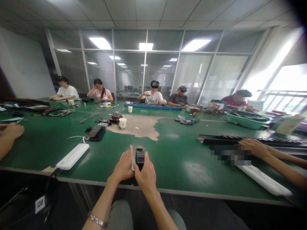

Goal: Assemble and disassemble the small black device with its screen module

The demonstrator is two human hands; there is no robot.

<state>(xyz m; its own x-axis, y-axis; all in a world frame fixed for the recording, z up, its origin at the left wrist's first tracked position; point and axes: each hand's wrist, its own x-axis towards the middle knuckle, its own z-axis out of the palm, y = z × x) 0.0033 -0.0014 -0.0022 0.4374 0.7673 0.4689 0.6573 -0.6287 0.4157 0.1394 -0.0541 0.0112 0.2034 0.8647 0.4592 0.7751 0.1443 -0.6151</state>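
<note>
The person's left hand (123,166) and right hand (146,175) stand close together at the near edge of the green counter (172,156), palms facing and fingers stretched out long rather than curled. Between them sits a small black box (139,157), its long axis running away from the person. The right hand is the nearer: its thumb and forefinger straddle the box's near end, overlapping it, though whether they press on it cannot be told. The left hand flanks the other side, with a pale piece (132,163) between its palm and the box; whether it grips that piece cannot be told either. A metal bracelet (97,220) circles the left wrist.

Farther left lies a long white casing (73,156), slanting away, and beyond it a dark device (98,131) near a white cable. Straight ahead, well apart from the box, a paper cup (122,123) stands on a bare tan patch (145,124). To the right, a co-worker's hand (255,148) rests near another white casing (266,181). Other people sit along the far side.
</note>
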